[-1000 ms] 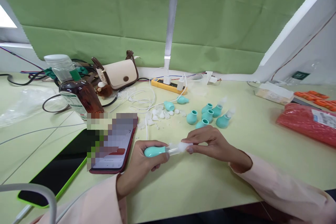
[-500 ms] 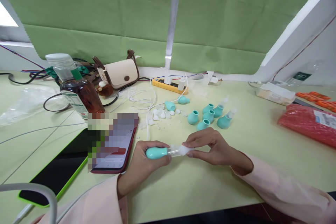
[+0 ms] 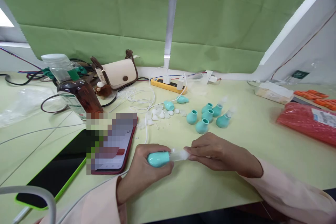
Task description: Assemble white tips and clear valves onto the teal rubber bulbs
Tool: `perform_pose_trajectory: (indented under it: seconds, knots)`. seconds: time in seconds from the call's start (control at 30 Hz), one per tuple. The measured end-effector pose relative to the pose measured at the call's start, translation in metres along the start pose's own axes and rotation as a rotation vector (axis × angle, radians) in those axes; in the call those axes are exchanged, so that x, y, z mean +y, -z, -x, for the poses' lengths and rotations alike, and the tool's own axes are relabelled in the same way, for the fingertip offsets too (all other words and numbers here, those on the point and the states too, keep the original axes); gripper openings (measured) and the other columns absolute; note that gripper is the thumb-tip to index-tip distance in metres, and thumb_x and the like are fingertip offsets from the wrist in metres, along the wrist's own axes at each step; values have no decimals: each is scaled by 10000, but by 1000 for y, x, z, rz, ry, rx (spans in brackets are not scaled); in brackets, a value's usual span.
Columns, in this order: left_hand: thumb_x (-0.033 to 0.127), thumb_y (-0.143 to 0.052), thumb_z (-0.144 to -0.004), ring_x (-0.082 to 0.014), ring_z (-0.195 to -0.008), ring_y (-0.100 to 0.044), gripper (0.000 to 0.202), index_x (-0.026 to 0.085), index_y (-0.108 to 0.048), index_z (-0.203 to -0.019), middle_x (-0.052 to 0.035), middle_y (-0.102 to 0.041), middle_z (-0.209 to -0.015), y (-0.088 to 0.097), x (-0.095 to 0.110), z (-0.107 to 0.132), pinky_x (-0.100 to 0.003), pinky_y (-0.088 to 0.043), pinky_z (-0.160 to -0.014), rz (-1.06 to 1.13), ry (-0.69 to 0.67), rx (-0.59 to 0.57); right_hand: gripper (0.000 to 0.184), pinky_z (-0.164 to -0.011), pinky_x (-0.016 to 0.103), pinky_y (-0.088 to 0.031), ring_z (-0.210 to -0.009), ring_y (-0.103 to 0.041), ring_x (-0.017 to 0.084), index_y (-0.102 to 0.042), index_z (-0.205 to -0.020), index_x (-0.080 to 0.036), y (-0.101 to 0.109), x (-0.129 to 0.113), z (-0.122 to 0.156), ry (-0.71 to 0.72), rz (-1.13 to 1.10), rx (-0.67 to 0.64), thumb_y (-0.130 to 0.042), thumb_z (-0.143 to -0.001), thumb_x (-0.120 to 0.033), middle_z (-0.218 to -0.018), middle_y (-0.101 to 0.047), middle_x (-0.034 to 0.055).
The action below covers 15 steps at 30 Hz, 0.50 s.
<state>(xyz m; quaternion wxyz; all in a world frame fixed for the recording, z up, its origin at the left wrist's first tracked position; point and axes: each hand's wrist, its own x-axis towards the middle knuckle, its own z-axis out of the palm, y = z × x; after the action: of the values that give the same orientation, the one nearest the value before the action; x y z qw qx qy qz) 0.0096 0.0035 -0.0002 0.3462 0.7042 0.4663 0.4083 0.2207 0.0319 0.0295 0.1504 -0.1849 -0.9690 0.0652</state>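
My left hand (image 3: pixel 141 169) is closed around the teal bulb (image 3: pixel 158 159) of a small nasal aspirator, which lies almost level above the table. From the bulb's mouth a clear nozzle (image 3: pixel 177 155) points right, with a soft whitish tip (image 3: pixel 185 154) at its end. The fingertips of my right hand (image 3: pixel 219 152) pinch that tip and hide part of it. Beyond my right hand stand several open teal bulbs (image 3: pixel 202 126), and two others, one being this aspirator (image 3: pixel 223 120), carry clear nozzles. Small white and clear pieces (image 3: pixel 160 112) lie loosely heaped behind my hands.
Two phones, one black with a green edge (image 3: pixel 55 168) and one lit (image 3: pixel 115 150), lie left. Behind them stand a brown bottle (image 3: pixel 81 96) and a cream handbag (image 3: pixel 120 73). A yellow power strip (image 3: pixel 169 85) sits at the back, a red plastic package (image 3: pixel 306 120) at right.
My right hand has turned, its fingers now closer together on the tip. The aspirator has shifted slightly right and down in my left hand. The lit phone's screen shows different content.
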Motion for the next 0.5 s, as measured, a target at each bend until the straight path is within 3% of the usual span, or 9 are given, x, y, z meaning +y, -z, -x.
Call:
perform_pose_trajectory:
  seconds: [0.27,0.5]
  knots:
    - [168,-600,-616,-109,-471,-507,112,136,-650,-711,-3,-581,-545,1,1,5,-210,-387,-455,-137,-236,19,253,-479,228,-287,-495,-417,85,-609,-771,-126,4,0,-3,-66,-185,-69,-389,-861,-213,-539,-502,14]
    - [153,-602,-615,-117,-496,-523,106,134,-639,-713,-11,-603,-576,-1,-2,5,-208,-406,-459,-58,-179,25,178,-518,188,-431,-557,-545,85,-650,-877,-145,-4,7,-5,-167,-527,87,-570,-748,-238,-656,-639,35]
